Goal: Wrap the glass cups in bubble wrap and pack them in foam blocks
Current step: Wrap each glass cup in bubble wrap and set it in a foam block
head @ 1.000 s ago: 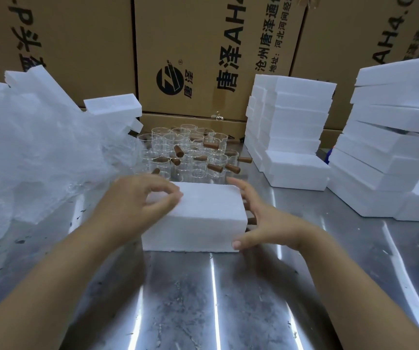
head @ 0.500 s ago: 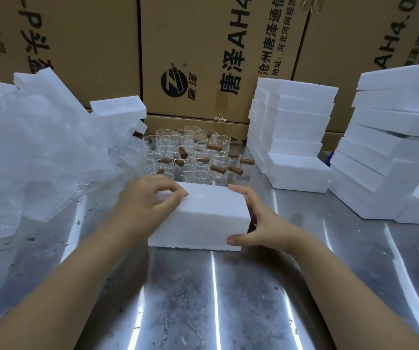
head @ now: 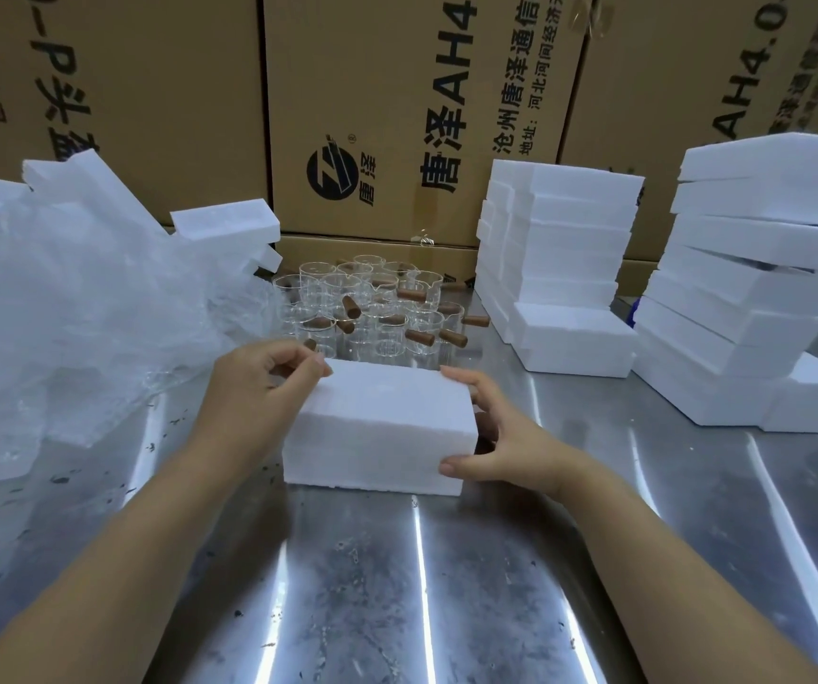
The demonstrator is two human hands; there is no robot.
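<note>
Worktop (head: 397,585) nearest: bare steel, streaky glare, dark specks scattered on it. Forearms come in from 7 and 5 o'clock.

Foam block (head: 382,427) lies flat on the worktop at centre, long side to the camera. Left hand (head: 259,387) curls at its 9 o'clock end, thumb and fingertips on the far top corner. Right hand (head: 500,436) grips the 3 o'clock end, thumb on the near front corner, fingers up the end face to the far top edge. Both hands hold the block and nothing else. Cannot tell if a cup is inside it.

Risks, as I judge them:
- Glass cups (head: 372,313), brown handles, stand bunched at 12 o'clock just beyond the block, near the left fingers. A forward shove or a stray knuckle would tip one, and packed that close, others go with it.
- Steel looks slick, so a lopsided squeeze may skate the block toward the glass.
- Foam looks crumbly, and a hard pinch at the corner could chip it.
- Bubble wrap (head: 76,328), a big heap at 9–10 o'clock, has its edge close to the cups. Tugging a sheet could snag the handles.

Farther out: loose foam pieces (head: 224,224) at 11 o'clock behind the wrap, a foam stack (head: 559,269) at 1 o'clock, and a second stack (head: 752,288) at 2–3 o'clock with slabs offset, so a bump might topple it. Printed cardboard cartons (head: 397,116) wall off the back.
</note>
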